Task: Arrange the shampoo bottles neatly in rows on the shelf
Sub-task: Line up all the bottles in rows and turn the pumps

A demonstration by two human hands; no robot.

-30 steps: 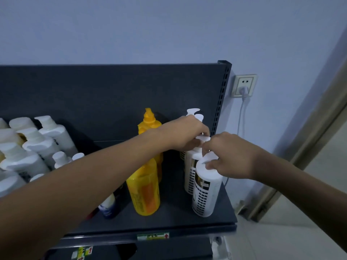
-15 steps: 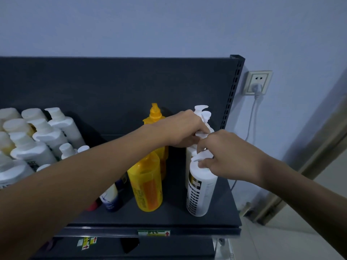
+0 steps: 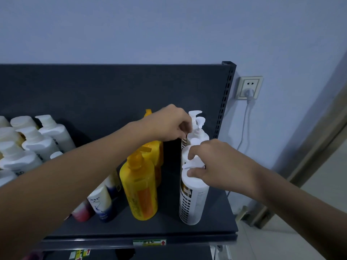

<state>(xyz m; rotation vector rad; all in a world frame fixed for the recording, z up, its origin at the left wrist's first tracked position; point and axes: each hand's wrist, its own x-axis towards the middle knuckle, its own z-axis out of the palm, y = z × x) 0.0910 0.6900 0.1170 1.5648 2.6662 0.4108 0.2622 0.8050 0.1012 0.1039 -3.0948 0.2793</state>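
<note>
A row of white pump bottles runs front to back at the right end of the dark shelf [image 3: 216, 224]. My right hand [image 3: 216, 164] pinches the pump head of the front white bottle [image 3: 193, 199], which stands upright. My left hand [image 3: 169, 124] reaches over the yellow bottles and grips the pump neck of a white bottle [image 3: 199, 132] near the back. The bottle between them is mostly hidden by my right hand. Two yellow pump bottles [image 3: 140, 190] stand just left of the white row.
Several white bottles [image 3: 32, 145] crowd the shelf's left side. A Dove bottle [image 3: 99, 205] and a pink one [image 3: 82, 212] stand under my left forearm. The shelf's perforated upright [image 3: 225, 102] is close behind the white row. A wall socket with a plugged cord [image 3: 247, 89] is on the right.
My left hand has slid back from the middle pump toward the rear bottles. My right hand stays on the front bottle's pump. The camera has shifted slightly.
</note>
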